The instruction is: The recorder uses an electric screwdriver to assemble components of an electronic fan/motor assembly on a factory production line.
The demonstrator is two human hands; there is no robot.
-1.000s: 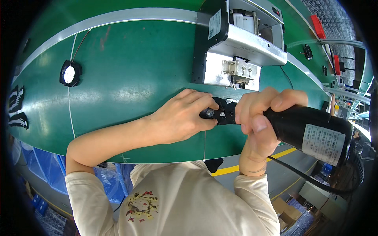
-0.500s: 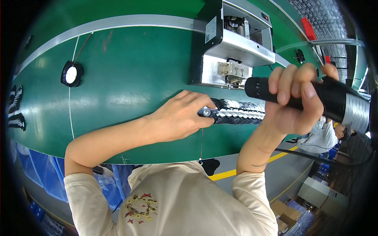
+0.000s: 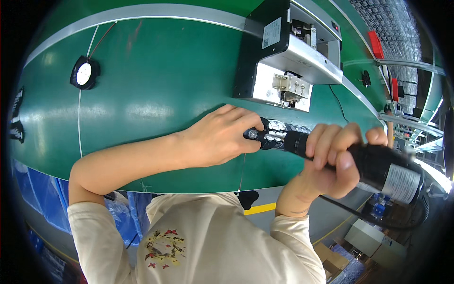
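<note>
Here the left hand (image 3: 220, 142) pinches a small black part (image 3: 265, 135) just below the grey machine (image 3: 288, 57); right hand (image 3: 331, 163) closed around the black power driver (image 3: 378, 165), likely mid-fastening; next needs steady alignment

Glossy green surface (image 3: 156, 94) lit from above, glare seen; grey floor (image 3: 302, 208) with yellow line (image 3: 259, 208); cardboard boxes (image 3: 333, 260) below.

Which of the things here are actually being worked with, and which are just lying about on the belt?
In use:
left hand
black ridged part
right hand
black power screwdriver

Lying about:
round black and white disc
grey and black machine box
green belt
</note>
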